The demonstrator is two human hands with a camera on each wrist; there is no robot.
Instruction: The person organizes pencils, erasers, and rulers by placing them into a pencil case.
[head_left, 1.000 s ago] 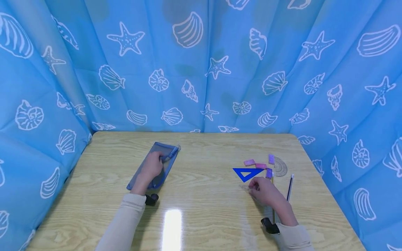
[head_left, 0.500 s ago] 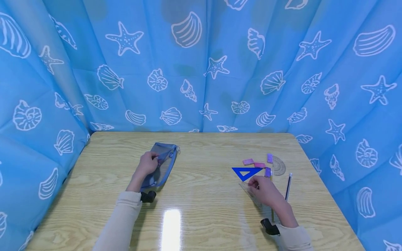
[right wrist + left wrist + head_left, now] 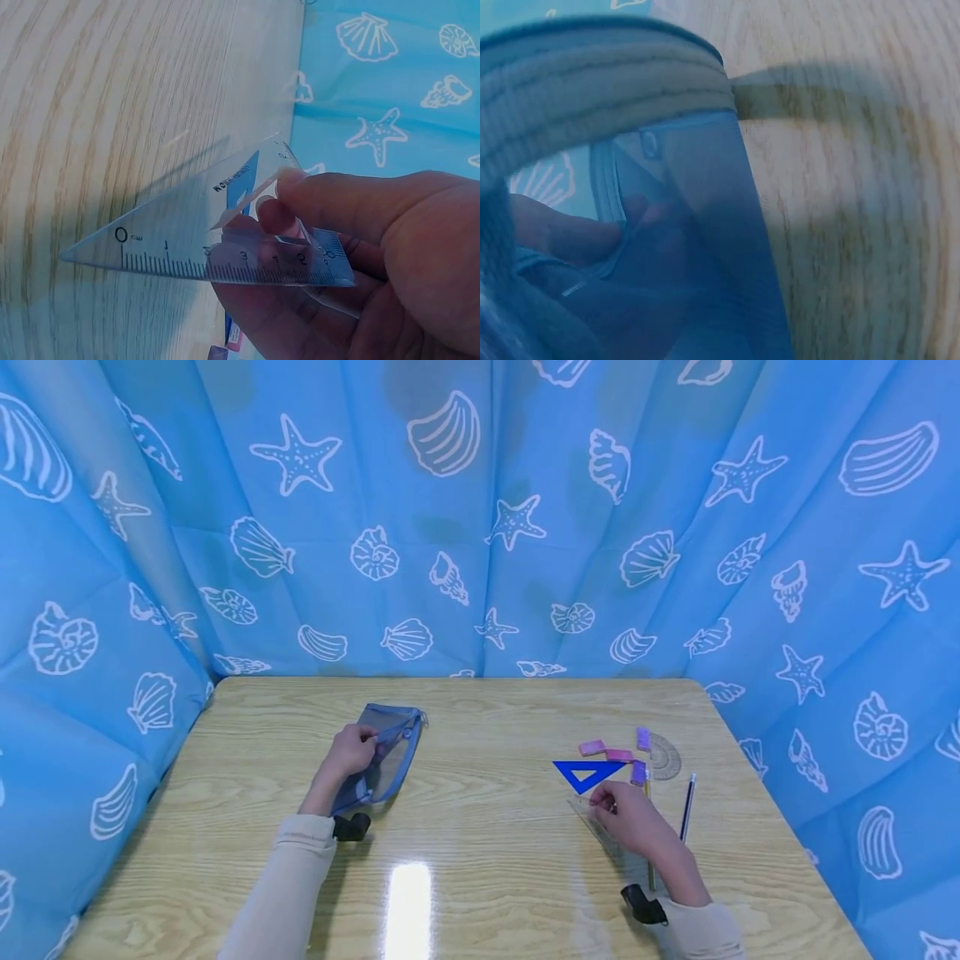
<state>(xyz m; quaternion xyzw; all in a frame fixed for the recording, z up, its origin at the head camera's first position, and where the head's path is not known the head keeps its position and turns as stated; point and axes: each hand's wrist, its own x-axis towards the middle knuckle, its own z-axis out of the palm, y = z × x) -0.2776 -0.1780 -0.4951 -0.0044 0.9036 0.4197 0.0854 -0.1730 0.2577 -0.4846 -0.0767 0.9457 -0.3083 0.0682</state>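
My left hand [image 3: 354, 750] pinches the edge of a blue mesh zip pencil pouch [image 3: 393, 760] on the left of the table. In the left wrist view the pouch [image 3: 727, 247] gapes, and its see-through mesh partly veils the fingers. On the right, my right hand [image 3: 633, 818] grips a clear set square [image 3: 172, 247] between thumb and fingers, tilted above the table. A blue set square [image 3: 588, 774] lies just beyond that hand. Near it are several pink and purple erasers [image 3: 619, 755], a clear protractor [image 3: 665, 757], a dark pencil [image 3: 687, 807] and a yellow pencil [image 3: 651, 875], partly hidden by the hand.
The wooden table [image 3: 480, 827] has a bright light reflection near its front. A blue curtain [image 3: 465, 527] with white shells and starfish hangs behind and along both sides.
My left hand has shifted slightly left, pulling the pouch's edge so its mouth gapes wider. The clear set square has turned in my right hand, and more of it shows.
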